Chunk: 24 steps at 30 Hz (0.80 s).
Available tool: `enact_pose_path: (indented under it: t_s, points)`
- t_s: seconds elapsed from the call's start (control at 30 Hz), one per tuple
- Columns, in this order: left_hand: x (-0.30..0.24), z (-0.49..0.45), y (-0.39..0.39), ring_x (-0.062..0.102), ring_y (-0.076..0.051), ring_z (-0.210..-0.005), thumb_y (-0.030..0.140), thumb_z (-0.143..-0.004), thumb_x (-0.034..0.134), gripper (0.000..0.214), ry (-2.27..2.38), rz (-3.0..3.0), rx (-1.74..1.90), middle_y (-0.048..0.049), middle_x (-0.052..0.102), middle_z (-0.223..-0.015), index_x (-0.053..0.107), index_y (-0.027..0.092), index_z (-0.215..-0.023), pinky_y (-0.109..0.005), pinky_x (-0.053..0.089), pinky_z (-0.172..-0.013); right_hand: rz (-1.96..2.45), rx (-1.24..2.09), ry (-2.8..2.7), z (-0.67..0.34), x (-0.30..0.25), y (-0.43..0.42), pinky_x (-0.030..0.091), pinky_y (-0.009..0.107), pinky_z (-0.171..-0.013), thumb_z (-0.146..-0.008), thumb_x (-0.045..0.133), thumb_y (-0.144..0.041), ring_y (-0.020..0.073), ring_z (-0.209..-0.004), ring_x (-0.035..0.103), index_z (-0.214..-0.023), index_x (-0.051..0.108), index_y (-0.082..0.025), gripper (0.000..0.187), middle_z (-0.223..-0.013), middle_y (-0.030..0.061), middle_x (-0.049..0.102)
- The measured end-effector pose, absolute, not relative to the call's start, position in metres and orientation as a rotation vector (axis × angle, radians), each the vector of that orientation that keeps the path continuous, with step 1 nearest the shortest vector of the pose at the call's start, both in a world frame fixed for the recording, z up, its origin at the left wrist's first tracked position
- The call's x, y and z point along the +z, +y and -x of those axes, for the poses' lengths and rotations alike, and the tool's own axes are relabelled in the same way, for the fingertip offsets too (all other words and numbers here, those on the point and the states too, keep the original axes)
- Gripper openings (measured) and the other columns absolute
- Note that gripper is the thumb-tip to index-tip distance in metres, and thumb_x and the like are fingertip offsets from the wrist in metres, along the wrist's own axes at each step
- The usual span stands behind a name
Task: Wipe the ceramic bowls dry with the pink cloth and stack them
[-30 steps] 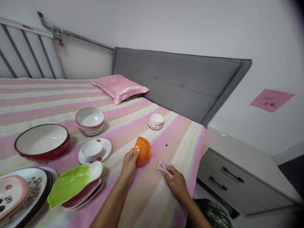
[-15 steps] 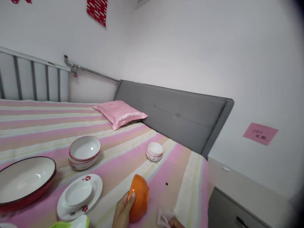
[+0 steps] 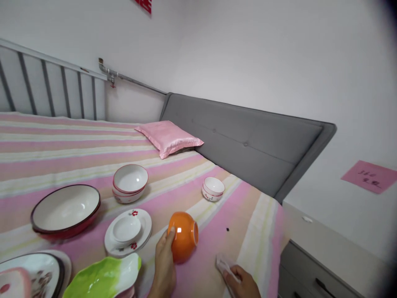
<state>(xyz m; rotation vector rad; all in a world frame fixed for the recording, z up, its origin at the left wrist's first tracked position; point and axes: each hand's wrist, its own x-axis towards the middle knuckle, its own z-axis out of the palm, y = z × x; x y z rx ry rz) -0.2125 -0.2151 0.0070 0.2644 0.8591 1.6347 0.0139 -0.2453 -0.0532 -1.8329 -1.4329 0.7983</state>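
Observation:
An orange bowl [image 3: 183, 236], tipped on its side with its foot ring facing right, is gripped by my left hand [image 3: 165, 257], the thumb lying along its outer wall. To the right, my right hand [image 3: 243, 281] pinches a pale pink cloth [image 3: 223, 265], apart from the bowl. White plates with red flowers [image 3: 145, 231], bearing a small white dish [image 3: 126, 229], lie left of my left hand. Nearer to me is a green-and-white leaf-shaped dish [image 3: 102, 276]. Beyond the orange bowl stand two small stacked white bowls [image 3: 213, 187].
A large red-and-white basin [image 3: 66, 209] and stacked red-rimmed bowls [image 3: 130, 180] stand on the striped bedspread [image 3: 173, 171]. More plates [image 3: 46, 275] lie at lower left. A pink pillow [image 3: 172, 136] rests by the grey headboard [image 3: 248, 134]. At right is a nightstand [image 3: 328, 244].
The orange bowl has turned so its foot ring now shows on the right. My right hand and the cloth have come further into view. The camera has tilted downward and shifted left.

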Motion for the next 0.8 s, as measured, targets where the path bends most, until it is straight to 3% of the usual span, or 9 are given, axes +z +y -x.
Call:
enact_pose_path:
  t_s: [0.07, 0.23, 0.4, 0.53, 0.63, 0.7, 0.8]
  points:
    - [0.011, 0.213, -0.216, 0.068, -0.02, -0.076, 0.04, -0.062, 0.08, 0.046, 0.841, -0.281, 1.641, -0.0031, 0.073, -0.079, 0.068, 0.014, -0.098, -0.026, 0.05, -0.068, 1.692, 1.0, -1.364, -0.006, -0.038, -0.239, 0.044, 0.028, -0.065, -0.069, 0.055, -0.057, 0.021, -0.068, 0.057, -0.062, 0.054, -0.02, 0.037, -0.064, 0.0014, 0.057]
    - [0.012, 0.22, -0.212, 0.068, -0.021, -0.079, 0.043, -0.059, 0.082, 0.049, 0.85, -0.289, 1.704, -0.0038, 0.072, -0.081, 0.068, 0.014, -0.096, -0.027, 0.052, -0.07, 1.489, 1.192, -1.029, 0.031, -0.004, -0.206, 0.038, 0.025, -0.054, -0.068, 0.061, -0.056, 0.0156, -0.055, 0.05, -0.07, 0.05, -0.021, 0.036, -0.06, -0.0033, 0.05]
    - [0.003, 0.229, -0.205, 0.066, -0.022, -0.093, 0.044, -0.058, 0.082, 0.049, 0.913, -0.253, 1.747, -0.0039, 0.073, -0.09, 0.069, 0.016, -0.096, -0.026, 0.051, -0.078, 1.356, 0.971, -1.279, 0.06, 0.035, -0.158, 0.029, 0.022, -0.052, -0.071, 0.063, -0.049, 0.0115, -0.055, 0.039, -0.063, 0.046, -0.02, 0.035, -0.057, -0.0057, 0.039]
    - [-0.001, 0.233, -0.201, 0.066, -0.024, -0.093, 0.045, -0.057, 0.082, 0.054, 0.918, -0.172, 1.736, -0.005, 0.073, -0.092, 0.068, 0.017, -0.101, -0.029, 0.052, -0.079, 1.367, 0.554, -1.525, 0.074, 0.068, -0.12, 0.037, 0.025, -0.063, -0.077, 0.057, -0.044, 0.018, -0.075, 0.051, -0.075, 0.059, -0.018, 0.026, -0.078, 0.0024, 0.058]
    - [-0.005, 0.233, -0.199, 0.067, -0.023, -0.089, 0.046, -0.057, 0.081, 0.056, 0.938, -0.16, 1.724, -0.0051, 0.073, -0.091, 0.068, 0.017, -0.103, -0.029, 0.052, -0.077, 1.289, 0.376, -1.556, 0.086, 0.076, -0.102, 0.04, 0.028, -0.071, -0.08, 0.056, -0.042, 0.0201, -0.087, 0.054, -0.082, 0.062, -0.018, 0.025, -0.094, 0.0063, 0.062]
    - [-0.009, 0.232, -0.199, 0.067, -0.023, -0.086, 0.047, -0.058, 0.081, 0.056, 0.956, -0.181, 1.709, -0.0047, 0.073, -0.087, 0.068, 0.016, -0.102, -0.028, 0.052, -0.075, 1.262, 0.384, -1.521, 0.094, 0.066, -0.097, 0.04, 0.028, -0.075, -0.081, 0.056, -0.042, 0.0188, -0.084, 0.054, -0.079, 0.061, -0.018, 0.025, -0.087, 0.0043, 0.062]
    - [-0.014, 0.229, -0.198, 0.066, -0.022, -0.082, 0.049, -0.06, 0.079, 0.054, 0.984, -0.238, 1.683, -0.0046, 0.072, -0.083, 0.069, 0.015, -0.101, -0.027, 0.051, -0.071, 1.264, 0.583, -1.448, 0.103, 0.036, -0.094, 0.04, 0.026, -0.068, -0.081, 0.058, -0.044, 0.0151, -0.07, 0.051, -0.072, 0.056, -0.018, 0.028, -0.069, -0.0009, 0.056]
